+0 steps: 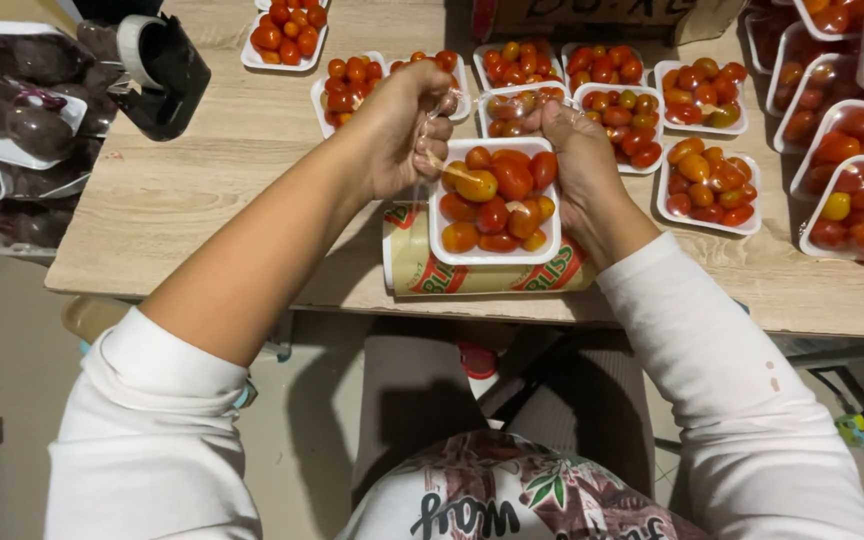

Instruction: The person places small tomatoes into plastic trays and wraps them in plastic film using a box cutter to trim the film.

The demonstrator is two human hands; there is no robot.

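Note:
A white foam tray (438,228) filled with red, orange and yellow cherry tomatoes (497,198) rests on a roll of plastic wrap (407,270) at the near edge of the wooden table (202,180). My left hand (407,125) is clenched at the tray's far left corner, pinching clear film. My right hand (577,150) grips the tray's far right side, fingers curled on the film there. The film itself is barely visible.
Several more white trays of tomatoes (707,185) cover the far and right parts of the table. Wrapped trays of dark purple vegetables (12,110) are stacked at the left, beside a black tape dispenser (157,70). A cardboard box (602,15) stands at the back.

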